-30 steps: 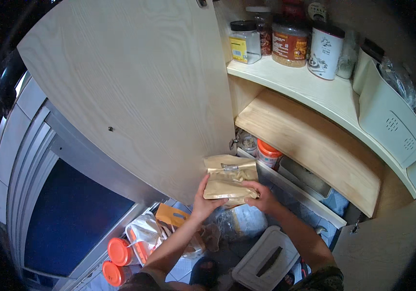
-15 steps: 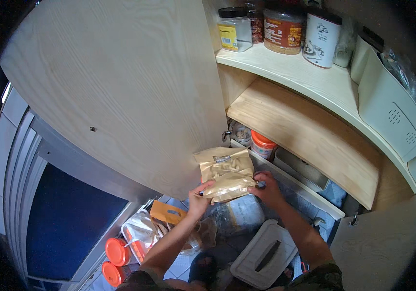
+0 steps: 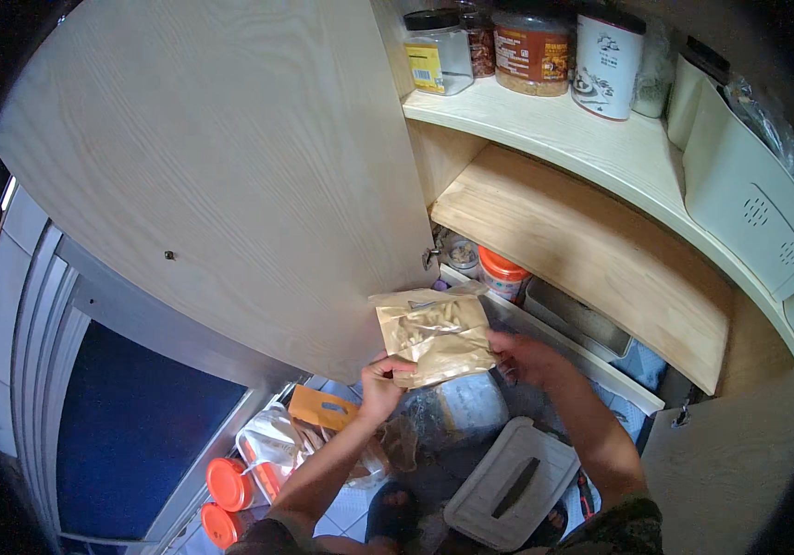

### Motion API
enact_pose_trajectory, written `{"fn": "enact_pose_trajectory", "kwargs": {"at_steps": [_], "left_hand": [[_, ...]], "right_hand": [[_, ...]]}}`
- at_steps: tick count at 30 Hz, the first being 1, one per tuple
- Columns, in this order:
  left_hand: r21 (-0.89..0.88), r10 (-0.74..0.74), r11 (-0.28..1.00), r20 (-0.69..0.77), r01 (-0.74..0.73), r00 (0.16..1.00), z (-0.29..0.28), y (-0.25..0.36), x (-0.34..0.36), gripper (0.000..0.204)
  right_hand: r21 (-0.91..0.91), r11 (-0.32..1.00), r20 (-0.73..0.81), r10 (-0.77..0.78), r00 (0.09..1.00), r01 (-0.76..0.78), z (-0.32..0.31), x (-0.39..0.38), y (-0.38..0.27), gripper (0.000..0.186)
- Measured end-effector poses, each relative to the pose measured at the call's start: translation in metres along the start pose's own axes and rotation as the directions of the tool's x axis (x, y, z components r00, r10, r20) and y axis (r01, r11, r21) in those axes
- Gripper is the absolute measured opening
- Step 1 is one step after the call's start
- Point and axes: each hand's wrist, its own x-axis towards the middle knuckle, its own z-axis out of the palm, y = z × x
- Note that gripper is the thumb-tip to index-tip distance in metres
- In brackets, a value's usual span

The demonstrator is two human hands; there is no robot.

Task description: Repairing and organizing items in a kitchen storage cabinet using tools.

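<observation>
In front of the cabinet I hold a gold foil pouch (image 3: 439, 338), with a clear strip along its far edge and a creased, shiny face. My left hand (image 3: 383, 384) pinches the near left corner, thumb on top. At the right edge is my right hand (image 3: 525, 359), its fingers closed on the pouch and partly hidden behind it. Under the pouch, lower down, lies a clear plastic-wrapped pale package (image 3: 471, 402).
A white lidded box (image 3: 513, 486) stands on the floor by my feet. Orange-lidded jars (image 3: 229, 483) and bags, one with an orange handle (image 3: 323, 405), stand left. Open cabinet doors (image 3: 221, 185) flank shelves; an orange-lidded tub (image 3: 502, 268) sits inside. Jars line the upper shelf (image 3: 527, 116).
The pouch now lies flatter, its near part less folded. My right hand has shifted a little along the right edge, and the view has moved slightly.
</observation>
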Motion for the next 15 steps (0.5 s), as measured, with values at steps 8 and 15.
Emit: {"fn": "enact_pose_trajectory", "kwargs": {"at_steps": [8,15], "left_hand": [[-0.059,-0.126,0.990,0.054,0.129,0.991,-0.012,0.006,-0.002,0.018],[0.015,-0.042,0.999,-0.007,0.042,0.999,-0.004,0.013,-0.005,0.018]], "right_hand": [[-0.406,0.911,-0.111,0.031,0.993,-0.074,0.025,0.013,0.011,0.039],[0.238,0.943,-0.036,0.249,0.968,-0.234,0.018,0.003,0.023,0.041]]}}
